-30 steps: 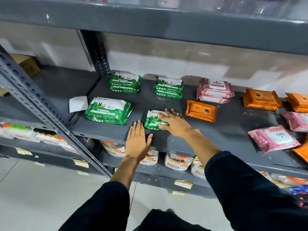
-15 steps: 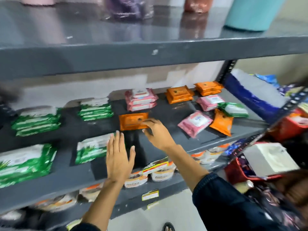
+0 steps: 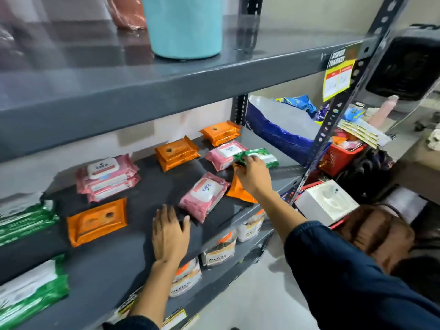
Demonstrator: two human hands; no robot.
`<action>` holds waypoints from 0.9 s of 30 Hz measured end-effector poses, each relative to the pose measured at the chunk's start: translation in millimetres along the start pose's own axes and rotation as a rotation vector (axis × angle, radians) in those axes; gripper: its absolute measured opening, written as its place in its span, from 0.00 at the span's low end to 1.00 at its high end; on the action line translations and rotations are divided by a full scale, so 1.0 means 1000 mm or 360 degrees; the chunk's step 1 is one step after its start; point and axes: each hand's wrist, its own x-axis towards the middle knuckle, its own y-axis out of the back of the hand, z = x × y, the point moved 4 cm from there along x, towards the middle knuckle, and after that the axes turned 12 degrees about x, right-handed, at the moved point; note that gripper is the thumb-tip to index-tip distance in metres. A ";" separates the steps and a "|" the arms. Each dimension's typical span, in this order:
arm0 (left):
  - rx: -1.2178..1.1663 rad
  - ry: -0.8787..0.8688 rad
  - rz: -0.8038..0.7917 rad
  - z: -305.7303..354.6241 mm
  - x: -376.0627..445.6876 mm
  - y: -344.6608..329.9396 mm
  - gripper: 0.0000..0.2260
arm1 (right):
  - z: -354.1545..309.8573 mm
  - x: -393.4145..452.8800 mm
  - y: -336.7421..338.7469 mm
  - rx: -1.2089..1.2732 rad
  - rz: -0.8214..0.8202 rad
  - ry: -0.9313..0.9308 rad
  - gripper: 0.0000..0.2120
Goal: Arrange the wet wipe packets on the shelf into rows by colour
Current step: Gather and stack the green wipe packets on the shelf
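Wet wipe packets lie on the grey shelf (image 3: 133,265). My right hand (image 3: 252,175) reaches to the right end and closes on a green packet (image 3: 264,158), above an orange packet (image 3: 239,191). My left hand (image 3: 170,234) rests flat and open on the shelf's front part. A pink packet (image 3: 203,195) lies just right of it. Further left are an orange packet (image 3: 96,221), a pink stack (image 3: 107,178), and green packets (image 3: 26,220) at the left edge. At the back sit orange stacks (image 3: 176,154) (image 3: 220,132) and a pink packet (image 3: 226,153).
The upper shelf (image 3: 166,77) carries a teal tub (image 3: 183,25). A perforated grey upright (image 3: 333,120) with a yellow price tag (image 3: 338,75) bounds the right end. Beyond it are a blue bag (image 3: 273,132), a red basket (image 3: 340,158) and a white box (image 3: 326,203). Pouches (image 3: 219,248) fill the lower shelf.
The view has swung right along the shelf. My right hand left the orange packet in the middle and reached to the green packet at the right end. My left hand stayed flat on the shelf.
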 end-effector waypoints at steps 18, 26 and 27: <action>0.0074 0.0147 0.0090 -0.002 0.002 -0.007 0.23 | 0.056 0.076 -0.006 -0.0097 -0.0505 -0.0598 0.25; 0.0122 0.0130 0.0081 -0.003 0.001 -0.013 0.23 | 0.090 0.059 0.019 -0.0037 -0.0073 -0.0478 0.21; 0.0134 0.0123 0.0085 -0.004 0.002 -0.013 0.23 | 0.090 0.060 0.020 0.0018 0.0008 -0.0511 0.18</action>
